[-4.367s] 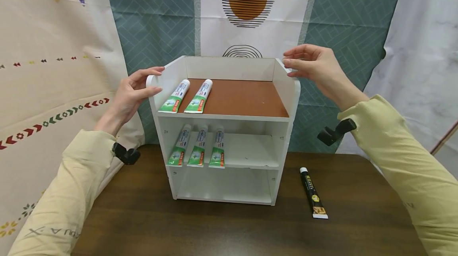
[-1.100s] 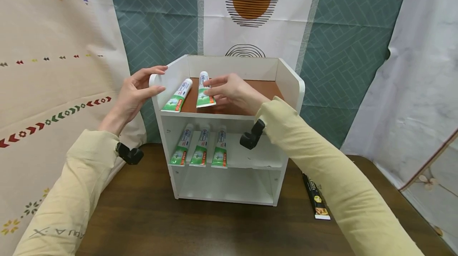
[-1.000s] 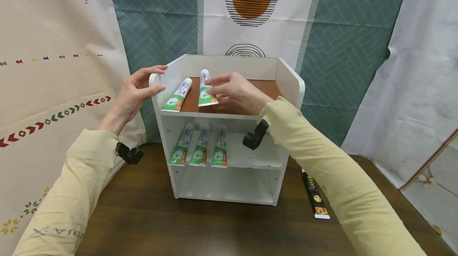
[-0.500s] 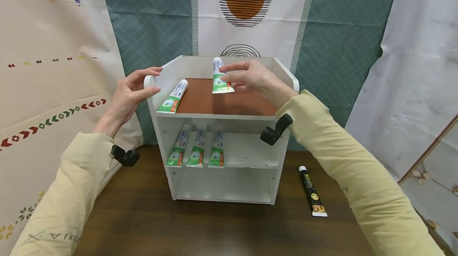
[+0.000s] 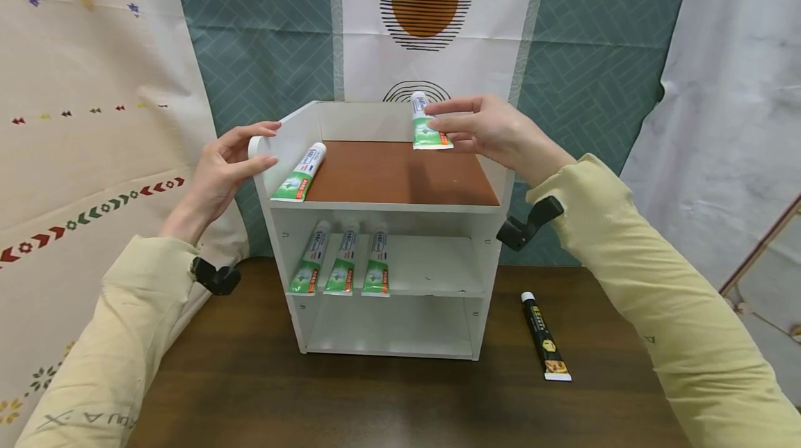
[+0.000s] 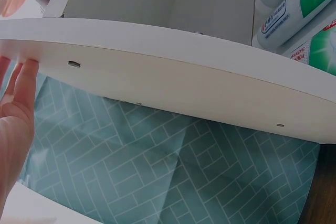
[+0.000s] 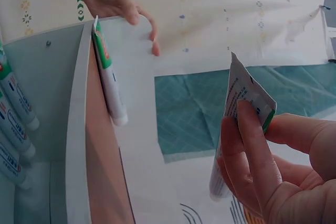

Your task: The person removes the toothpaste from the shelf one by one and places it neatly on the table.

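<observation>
My right hand (image 5: pixel 500 131) pinches a green and white toothpaste tube (image 5: pixel 423 121) above the right part of the top brown shelf board (image 5: pixel 382 170). In the right wrist view, thumb and fingers hold the tube near its flat crimped end, cap end downward in that view. My left hand (image 5: pixel 219 173) holds the left side panel of the white shelf unit (image 5: pixel 375 206) at its upper front corner. Another toothpaste tube (image 5: pixel 300 173) lies at the left of the top board. Three matching tubes (image 5: pixel 341 260) lie side by side at the left of the middle shelf.
A black tube (image 5: pixel 544 337) with a white cap lies on the dark wooden table (image 5: pixel 350 399), right of the shelf unit. The bottom shelf (image 5: pixel 388 326) sits below the middle one. Patterned cloths (image 5: pixel 256 30) hang behind and on both sides.
My right hand took the second toothpaste tube from the top board, lifted it and carried it to the right. My left hand stayed on the side panel.
</observation>
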A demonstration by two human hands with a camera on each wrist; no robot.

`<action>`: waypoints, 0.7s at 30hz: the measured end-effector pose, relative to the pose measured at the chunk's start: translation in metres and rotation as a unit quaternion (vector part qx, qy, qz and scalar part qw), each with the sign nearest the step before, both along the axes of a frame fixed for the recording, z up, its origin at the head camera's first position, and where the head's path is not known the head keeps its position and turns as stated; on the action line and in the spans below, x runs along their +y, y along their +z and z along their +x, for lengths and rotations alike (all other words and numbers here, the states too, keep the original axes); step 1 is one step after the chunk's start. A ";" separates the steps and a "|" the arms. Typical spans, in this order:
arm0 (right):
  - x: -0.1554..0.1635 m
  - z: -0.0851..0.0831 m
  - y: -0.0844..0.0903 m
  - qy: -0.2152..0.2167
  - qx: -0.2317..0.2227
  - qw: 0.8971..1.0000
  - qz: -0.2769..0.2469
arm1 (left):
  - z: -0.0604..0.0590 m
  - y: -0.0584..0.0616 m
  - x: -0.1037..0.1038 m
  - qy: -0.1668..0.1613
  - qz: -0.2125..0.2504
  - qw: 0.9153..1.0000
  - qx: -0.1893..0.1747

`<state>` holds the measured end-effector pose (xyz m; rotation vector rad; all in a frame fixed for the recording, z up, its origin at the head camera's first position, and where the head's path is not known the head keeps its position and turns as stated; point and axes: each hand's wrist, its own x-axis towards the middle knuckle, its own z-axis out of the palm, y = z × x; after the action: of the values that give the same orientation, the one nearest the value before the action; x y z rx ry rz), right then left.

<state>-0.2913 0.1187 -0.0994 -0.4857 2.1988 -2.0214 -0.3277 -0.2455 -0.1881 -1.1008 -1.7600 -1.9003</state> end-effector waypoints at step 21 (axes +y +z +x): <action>0.086 0.019 0.012 -0.018 -0.011 0.996 -0.088 | 0.000 0.000 -0.001 0.013 -0.011 1.000 0.000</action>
<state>-0.2725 0.2047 -0.0876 -0.4426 2.0429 -2.2394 -0.3281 -0.2463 -0.1880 -1.0792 -1.7898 -1.8702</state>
